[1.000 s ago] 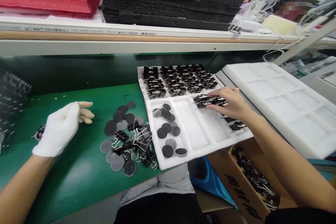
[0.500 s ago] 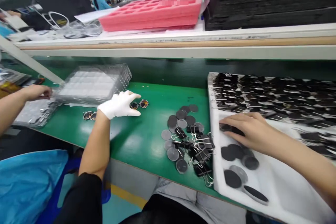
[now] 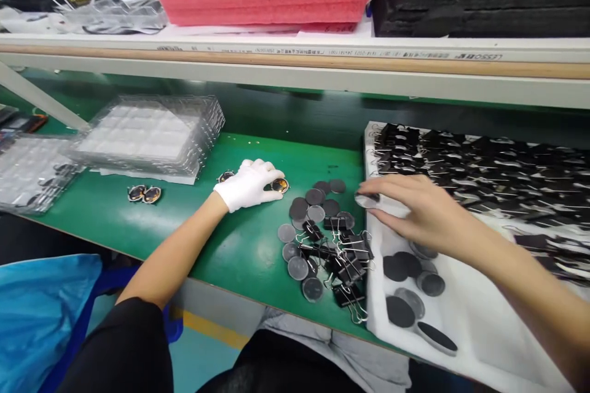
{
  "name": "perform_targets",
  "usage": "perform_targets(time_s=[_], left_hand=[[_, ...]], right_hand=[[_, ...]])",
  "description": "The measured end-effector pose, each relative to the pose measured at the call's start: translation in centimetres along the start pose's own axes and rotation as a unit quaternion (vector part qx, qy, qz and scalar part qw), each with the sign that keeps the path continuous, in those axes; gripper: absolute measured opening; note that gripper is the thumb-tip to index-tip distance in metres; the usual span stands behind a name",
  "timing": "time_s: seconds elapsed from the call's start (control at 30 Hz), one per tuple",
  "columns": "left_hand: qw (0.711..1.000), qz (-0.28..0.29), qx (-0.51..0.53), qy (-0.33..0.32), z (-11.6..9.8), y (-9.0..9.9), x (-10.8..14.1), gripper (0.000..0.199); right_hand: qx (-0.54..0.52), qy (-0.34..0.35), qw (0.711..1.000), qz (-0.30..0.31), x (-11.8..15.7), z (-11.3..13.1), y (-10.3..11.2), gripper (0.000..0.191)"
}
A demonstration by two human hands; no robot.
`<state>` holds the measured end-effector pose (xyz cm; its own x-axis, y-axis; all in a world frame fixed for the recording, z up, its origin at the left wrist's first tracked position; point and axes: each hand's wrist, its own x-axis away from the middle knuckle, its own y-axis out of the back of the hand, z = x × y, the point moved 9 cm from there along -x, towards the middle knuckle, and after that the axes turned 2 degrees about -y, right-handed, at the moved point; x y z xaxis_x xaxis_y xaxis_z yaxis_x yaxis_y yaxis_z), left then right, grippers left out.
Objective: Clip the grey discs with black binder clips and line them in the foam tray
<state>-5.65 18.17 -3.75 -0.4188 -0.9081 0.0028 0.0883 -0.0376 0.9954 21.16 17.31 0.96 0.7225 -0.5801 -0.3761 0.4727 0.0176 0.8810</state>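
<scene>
My left hand (image 3: pixel 247 186), in a white glove, is over the green table with thumb and forefinger closed on a small round coppery coil (image 3: pixel 279 185). Another such round part (image 3: pixel 225 177) shows partly behind the glove. My right hand (image 3: pixel 421 206), bare, pinches a round dark disc (image 3: pixel 367 199) with a shiny edge above the left rim of the white foam tray (image 3: pixel 375 295). Between my hands lie loose black and clear discs (image 3: pixel 298 268) and a heap of black binder clips (image 3: pixel 350 270). More black discs (image 3: pixel 400 311) rest in the tray below my right hand.
Two coppery coils (image 3: pixel 144 194) lie to the left, before stacked clear plastic trays (image 3: pixel 138 135). Rows of clipped black pieces (image 3: pixel 483 166) fill the foam tray's back. A shelf edge (image 3: pixel 276 64) crosses above, bearing pink foam trays (image 3: pixel 267 6) and black sheets (image 3: pixel 479 0).
My left hand has moved right and closed on a coil. My right hand has lifted a disc from the foam tray and moved left. The other person's hand at the left has gone from view.
</scene>
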Motion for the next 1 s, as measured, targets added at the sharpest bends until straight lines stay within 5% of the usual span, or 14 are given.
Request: perform_targets(time_s=[0.23,0.37,0.63,1.0], left_hand=[[0.994,-0.030,0.067,0.076,-1.3,-1.0,-0.5,0.083],[0.990,-0.068,0.072,0.101,-1.6,-1.1,-0.9,0.067],[0.976,-0.085,0.174,0.096,-0.7,-1.1,-1.3,0.064],[0.976,-0.081,0.190,0.074,-0.4,-1.2,-1.4,0.064]], right_hand=[[-0.181,-0.088,0.979,0.033,-9.1,0.6,-6.3,0.035],[-0.198,-0.101,0.974,0.055,-12.0,0.0,-9.0,0.042],[-0.241,-0.080,0.963,0.093,-13.3,0.2,-11.2,0.060],[-0.217,-0.033,0.969,0.115,-12.7,0.9,-10.8,0.070]])
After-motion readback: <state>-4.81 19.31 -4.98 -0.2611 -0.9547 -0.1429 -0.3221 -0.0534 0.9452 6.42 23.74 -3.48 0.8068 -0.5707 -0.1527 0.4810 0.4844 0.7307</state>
